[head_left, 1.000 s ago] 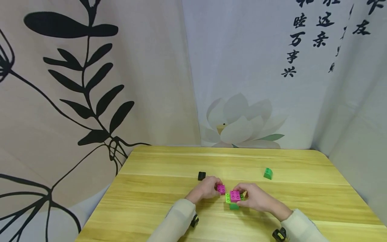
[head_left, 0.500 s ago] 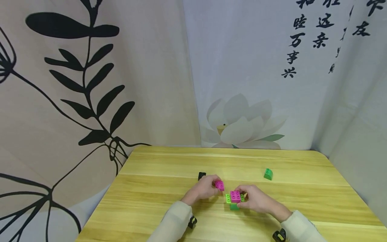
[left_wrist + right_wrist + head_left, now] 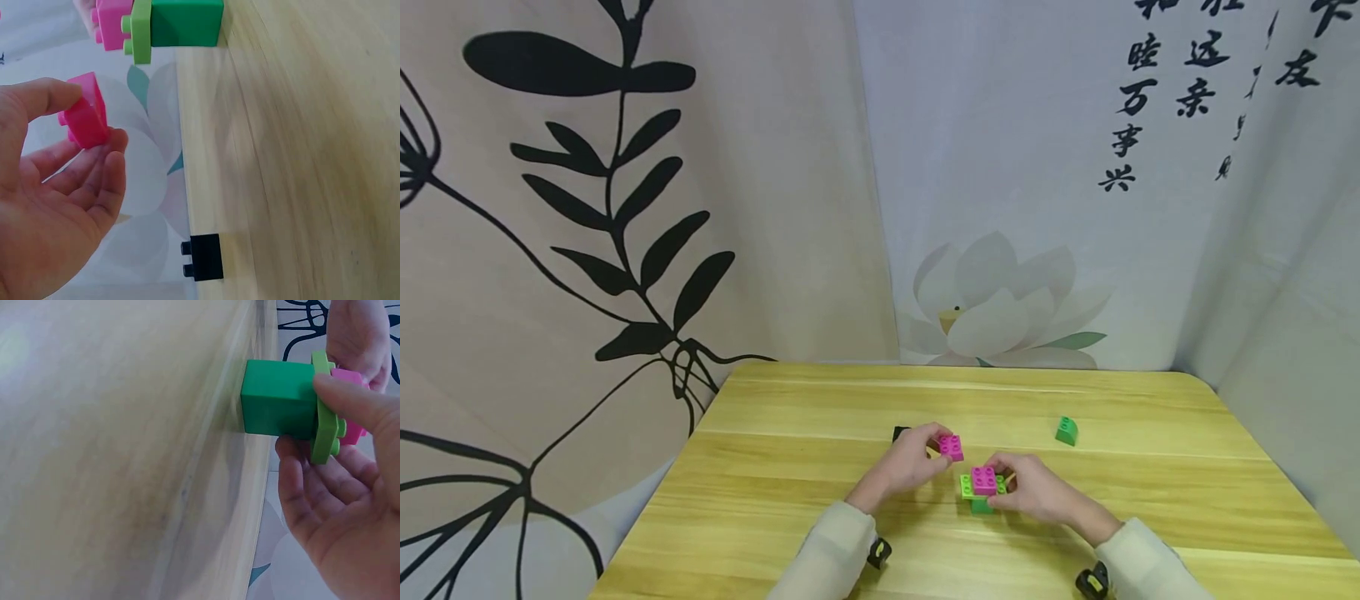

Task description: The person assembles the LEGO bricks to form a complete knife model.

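Note:
My left hand point(image 3: 910, 460) pinches a pink toy brick point(image 3: 951, 447) between thumb and fingers, held up off the table; in the left wrist view the brick point(image 3: 87, 115) is tilted. To its right, my right hand point(image 3: 1033, 490) grips a small stack of toy bricks. At the bottom of the stack is a dark green block point(image 3: 278, 397), with a lime green plate point(image 3: 325, 419) across it. Another pink brick point(image 3: 983, 480) sits on the middle of the plate, lime studs showing on both sides. Thumb and fingertips of the right hand hold the stack around the plate.
Behind the left hand stands a black brick point(image 3: 206, 257), mostly hidden in the head view. A green brick with a sloped side point(image 3: 1066, 431) lies farther back on the right of the wooden table point(image 3: 775, 467). Printed curtains point(image 3: 790, 208) hang behind the table.
My left hand has lifted the loose pink brick and moved it slightly away from me, covering more of the black brick. The right hand and its stack have risen only slightly.

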The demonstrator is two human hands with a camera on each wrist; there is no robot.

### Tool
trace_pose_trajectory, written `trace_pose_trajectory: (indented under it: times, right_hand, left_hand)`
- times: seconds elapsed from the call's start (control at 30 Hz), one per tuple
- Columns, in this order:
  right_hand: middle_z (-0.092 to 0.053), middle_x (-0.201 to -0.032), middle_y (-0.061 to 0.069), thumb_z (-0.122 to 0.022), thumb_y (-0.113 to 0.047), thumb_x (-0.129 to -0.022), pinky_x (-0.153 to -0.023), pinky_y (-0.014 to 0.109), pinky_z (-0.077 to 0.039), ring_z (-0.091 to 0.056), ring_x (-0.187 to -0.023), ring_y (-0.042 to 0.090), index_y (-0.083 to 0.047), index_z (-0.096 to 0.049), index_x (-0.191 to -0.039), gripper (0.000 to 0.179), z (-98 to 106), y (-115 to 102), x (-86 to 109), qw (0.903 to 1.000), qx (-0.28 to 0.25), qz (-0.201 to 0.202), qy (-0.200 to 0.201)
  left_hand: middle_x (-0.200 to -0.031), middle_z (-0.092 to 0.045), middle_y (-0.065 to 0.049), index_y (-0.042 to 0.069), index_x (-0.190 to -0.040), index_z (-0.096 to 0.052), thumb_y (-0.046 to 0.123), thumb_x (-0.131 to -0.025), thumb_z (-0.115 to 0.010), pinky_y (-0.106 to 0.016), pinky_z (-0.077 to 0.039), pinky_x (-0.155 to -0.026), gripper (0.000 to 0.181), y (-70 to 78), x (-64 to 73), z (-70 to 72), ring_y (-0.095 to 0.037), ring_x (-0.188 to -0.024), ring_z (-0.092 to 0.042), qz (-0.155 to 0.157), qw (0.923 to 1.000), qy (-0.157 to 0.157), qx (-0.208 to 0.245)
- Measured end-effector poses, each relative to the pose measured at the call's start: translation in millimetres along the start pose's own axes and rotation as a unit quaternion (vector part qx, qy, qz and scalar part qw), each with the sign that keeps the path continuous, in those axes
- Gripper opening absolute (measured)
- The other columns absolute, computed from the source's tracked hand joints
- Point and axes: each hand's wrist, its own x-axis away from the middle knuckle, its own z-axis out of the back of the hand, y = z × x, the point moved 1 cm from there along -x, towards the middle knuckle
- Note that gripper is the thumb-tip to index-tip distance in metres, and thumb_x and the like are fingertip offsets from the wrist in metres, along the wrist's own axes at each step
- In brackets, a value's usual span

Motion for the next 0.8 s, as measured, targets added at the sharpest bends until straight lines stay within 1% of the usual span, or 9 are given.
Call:
trace_pose_trajectory:
  times: [0.13, 0.27, 0.4, 0.6, 0.7, 0.8]
  right_hand:
    - [-0.062, -0.091, -0.003, -0.079, -0.021, -0.077, -0.065, 0.025, -0.05, -0.057, -0.077, 0.011, -0.011, -0.06, -0.103, 0.034, -0.8, 1.1, -1.0, 0.9999, -0.007, -0.003, 0.008]
    - [-0.062, -0.091, -0.003, -0.079, -0.021, -0.077, -0.064, 0.025, -0.049, -0.058, -0.076, 0.013, -0.011, -0.059, -0.102, 0.033, -1.5, 2.7, -2.4, 0.9999, -0.013, -0.003, 0.009]
    - [-0.063, -0.092, -0.003, -0.078, -0.023, -0.078, -0.065, 0.025, -0.05, -0.058, -0.078, 0.014, -0.01, -0.059, -0.104, 0.034, -1.9, 3.9, -3.8, 0.9998, -0.017, -0.004, 0.01]
    - [-0.063, -0.094, -0.003, -0.078, -0.023, -0.079, -0.068, 0.024, -0.05, -0.058, -0.081, 0.014, -0.01, -0.06, -0.105, 0.034, -2.7, 5.4, -5.4, 0.9996, -0.021, -0.005, 0.018]
    - [-0.063, -0.094, -0.003, -0.078, -0.022, -0.079, -0.069, 0.024, -0.051, -0.059, -0.083, 0.014, -0.011, -0.06, -0.104, 0.032, -3.2, 5.9, -5.8, 0.9995, -0.025, -0.003, 0.021]
    - [-0.064, -0.093, -0.004, -0.078, -0.021, -0.079, -0.07, 0.024, -0.051, -0.059, -0.083, 0.014, -0.011, -0.061, -0.103, 0.03, -3.4, 6.1, -6.4, 0.9994, -0.025, 0.001, 0.023]
  left_hand:
    - [-0.097, -0.06, 0.009, 0.013, -0.118, -0.06, 0.022, -0.088, -0.066, -0.021, -0.048, -0.071, 0.031, 5.7, 1.5, -0.7, -0.007, -0.088, -0.057, -0.023, 0.9996, 0.007, 0.012]
    - [-0.097, -0.06, 0.011, 0.015, -0.117, -0.061, 0.023, -0.089, -0.066, -0.022, -0.048, -0.072, 0.03, 9.6, 3.3, -3.6, -0.007, -0.089, -0.056, -0.043, 0.9988, 0.0, 0.024]
    - [-0.097, -0.06, 0.013, 0.017, -0.118, -0.061, 0.026, -0.089, -0.066, -0.022, -0.047, -0.073, 0.031, 10.1, 4.4, -7.8, -0.008, -0.091, -0.057, -0.044, 0.9985, -0.007, 0.033]
    - [-0.097, -0.06, 0.012, 0.015, -0.12, -0.06, 0.024, -0.087, -0.068, -0.021, -0.048, -0.074, 0.035, 10.4, 4.6, -12.1, -0.012, -0.092, -0.058, -0.042, 0.9982, -0.012, 0.041]
    - [-0.096, -0.061, 0.012, 0.015, -0.118, -0.06, 0.023, -0.087, -0.068, -0.021, -0.048, -0.073, 0.034, 10.8, 4.6, -13.4, -0.009, -0.09, -0.058, -0.041, 0.9981, -0.012, 0.044]
    - [-0.096, -0.061, 0.012, 0.015, -0.117, -0.061, 0.022, -0.087, -0.069, -0.02, -0.048, -0.073, 0.032, 11.0, 4.3, -14.7, -0.006, -0.089, -0.057, -0.047, 0.9978, -0.011, 0.045]
